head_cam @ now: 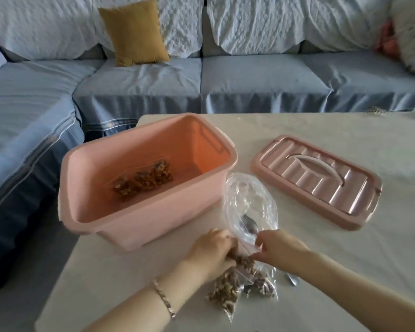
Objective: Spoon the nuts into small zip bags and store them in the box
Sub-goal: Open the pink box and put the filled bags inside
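Head view, left hand (pixel 212 251) curled gripping nut-filled zip bag (pixel 243 261), right hand (pixel 279 248) pinching its top edge

My tally: one pink box (pixel 153 224), one lid (pixel 316 180), one spoon (pixel 248 225), one large clear bag (pixel 247 195), one cushion (pixel 134 32), one bracelet (pixel 164 299); nut bags (pixel 225 288), number unclear.

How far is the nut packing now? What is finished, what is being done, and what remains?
Done: bagged nuts lie in the open pink box. In hand: the left hand and right hand both pinch the top of a small zip bag of nuts, seemingly sealing it. Left: that bag goes into the box, and the lid, lying on the table beside it, goes on.
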`<state>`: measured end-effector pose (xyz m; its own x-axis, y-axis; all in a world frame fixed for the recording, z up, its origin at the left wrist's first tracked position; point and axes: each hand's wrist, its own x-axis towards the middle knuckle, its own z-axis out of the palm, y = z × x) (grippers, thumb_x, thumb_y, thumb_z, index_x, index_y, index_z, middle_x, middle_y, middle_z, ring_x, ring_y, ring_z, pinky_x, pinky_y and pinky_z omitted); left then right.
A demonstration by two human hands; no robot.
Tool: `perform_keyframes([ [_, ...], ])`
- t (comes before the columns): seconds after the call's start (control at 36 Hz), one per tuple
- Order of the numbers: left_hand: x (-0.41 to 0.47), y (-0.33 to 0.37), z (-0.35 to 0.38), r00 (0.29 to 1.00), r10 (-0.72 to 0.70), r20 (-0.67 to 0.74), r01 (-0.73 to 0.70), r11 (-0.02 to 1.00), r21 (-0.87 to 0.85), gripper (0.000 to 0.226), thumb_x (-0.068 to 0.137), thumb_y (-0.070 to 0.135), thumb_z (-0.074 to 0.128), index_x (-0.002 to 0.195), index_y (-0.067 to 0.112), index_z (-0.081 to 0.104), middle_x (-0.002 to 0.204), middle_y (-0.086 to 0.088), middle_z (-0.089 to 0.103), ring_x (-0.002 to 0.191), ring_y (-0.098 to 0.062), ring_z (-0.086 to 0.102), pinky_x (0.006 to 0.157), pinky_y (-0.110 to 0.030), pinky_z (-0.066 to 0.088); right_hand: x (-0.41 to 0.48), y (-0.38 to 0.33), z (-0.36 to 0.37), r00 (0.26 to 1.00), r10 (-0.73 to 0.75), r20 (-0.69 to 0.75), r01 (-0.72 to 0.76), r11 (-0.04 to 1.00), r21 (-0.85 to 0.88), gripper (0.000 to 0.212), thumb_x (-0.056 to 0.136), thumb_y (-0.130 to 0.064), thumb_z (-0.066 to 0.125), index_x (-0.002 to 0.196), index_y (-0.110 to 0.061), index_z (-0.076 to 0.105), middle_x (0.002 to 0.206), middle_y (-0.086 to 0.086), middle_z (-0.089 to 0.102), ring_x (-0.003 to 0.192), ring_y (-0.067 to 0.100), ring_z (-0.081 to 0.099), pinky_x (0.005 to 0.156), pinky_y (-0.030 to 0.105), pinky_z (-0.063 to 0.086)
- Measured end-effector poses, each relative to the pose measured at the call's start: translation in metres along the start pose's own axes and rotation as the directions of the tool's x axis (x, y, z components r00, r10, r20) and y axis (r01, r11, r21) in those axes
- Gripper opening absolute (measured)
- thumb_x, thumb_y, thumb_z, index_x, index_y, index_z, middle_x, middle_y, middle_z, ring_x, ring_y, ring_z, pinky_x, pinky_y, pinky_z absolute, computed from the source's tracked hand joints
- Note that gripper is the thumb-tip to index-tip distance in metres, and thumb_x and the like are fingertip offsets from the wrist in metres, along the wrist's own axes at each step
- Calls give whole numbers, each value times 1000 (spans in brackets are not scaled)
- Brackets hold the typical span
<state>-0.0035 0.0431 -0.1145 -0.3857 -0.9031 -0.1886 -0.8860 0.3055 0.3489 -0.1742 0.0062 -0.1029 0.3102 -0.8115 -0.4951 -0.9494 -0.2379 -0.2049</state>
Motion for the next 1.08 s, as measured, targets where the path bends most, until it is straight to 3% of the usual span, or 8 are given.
perform_keyframes([
  [0.11, -1, -1, -3, 999, 15, 47, -17, 998, 59, 27, 85, 35, 63, 105, 17, 61, 111, -1, 54, 109, -20, 45, 84, -29, 34, 1, 0, 10, 1000, 7, -21, -6, 997, 71, 23, 86, -33, 60, 68, -19, 58, 83, 2, 61, 72, 16, 53, 55, 22, 39],
  [0.22, -8, -4, -2, 996, -6, 92, 1, 999, 54, 28, 85, 34, 62, 107, 16, 59, 112, -2, 55, 109, -20, 47, 85, -29, 35, -1, 0, 11, 997, 24, -69, -15, 990, 139, 20, 87, -29, 58, 93, -13, 67, 97, 2, 68, 77, 13, 54, 64, 22, 42],
  [0.39, -19, 1, -14, 996, -50, 77, 50, 999, -5, 19, 93, 31, 50, 100, 16, 61, 109, -2, 57, 107, -21, 48, 85, -29, 38, -20, -2, -4, 994, 17, -104, 13, 960, 281, 14, 88, -32, 56, 83, -21, 64, 87, -4, 68, 82, 16, 63, 77, 32, 52],
  [0.56, -53, 4, -72, 980, -83, -178, 30, 959, -283, 10, 96, 29, 46, 93, 25, 55, 91, 9, 61, 86, -9, 55, 71, -24, 37, -54, -15, -63, 925, -68, -375, 193, 932, 306, 17, 87, -30, 58, 71, -25, 62, 62, -7, 60, 59, 9, 54, 60, 24, 44],
  [0.69, -73, -15, -133, 871, -120, -477, -72, 928, -365, 11, 92, 29, 53, 81, 29, 50, 70, 18, 59, 62, -2, 55, 63, -23, 44, -63, -45, -118, 748, -176, -640, 408, 882, 234, 16, 85, -21, 62, 73, -30, 60, 64, -13, 58, 73, -7, 52, 61, 4, 37],
  [0.81, -80, -47, -175, 768, -170, -617, -52, 944, -325, 9, 88, 20, 58, 80, 21, 58, 66, 7, 62, 56, -3, 60, 58, -16, 46, -45, -80, -156, 697, -274, -663, 547, 801, 243, 15, 86, -24, 59, 74, -33, 59, 63, -14, 57, 56, 2, 54, 52, 12, 41],
  [0.97, -65, -119, -186, 806, -458, -376, 313, 868, -386, 19, 86, 16, 61, 68, 17, 56, 66, 0, 69, 60, -12, 68, 65, -38, 57, 33, -137, -168, 708, -402, -581, 582, 798, 157, 7, 89, -15, 57, 85, -16, 63, 73, -3, 63, 64, 15, 57, 65, 26, 49],
  [1.08, -43, -143, -173, 819, -552, -157, 483, 811, -331, 19, 90, 6, 46, 73, 13, 52, 75, -8, 67, 66, -15, 68, 58, -23, 54, 93, -164, -145, 817, -465, -342, 498, 867, 11, 10, 89, -24, 57, 91, -19, 66, 89, -1, 66, 82, 18, 61, 80, 34, 51],
])
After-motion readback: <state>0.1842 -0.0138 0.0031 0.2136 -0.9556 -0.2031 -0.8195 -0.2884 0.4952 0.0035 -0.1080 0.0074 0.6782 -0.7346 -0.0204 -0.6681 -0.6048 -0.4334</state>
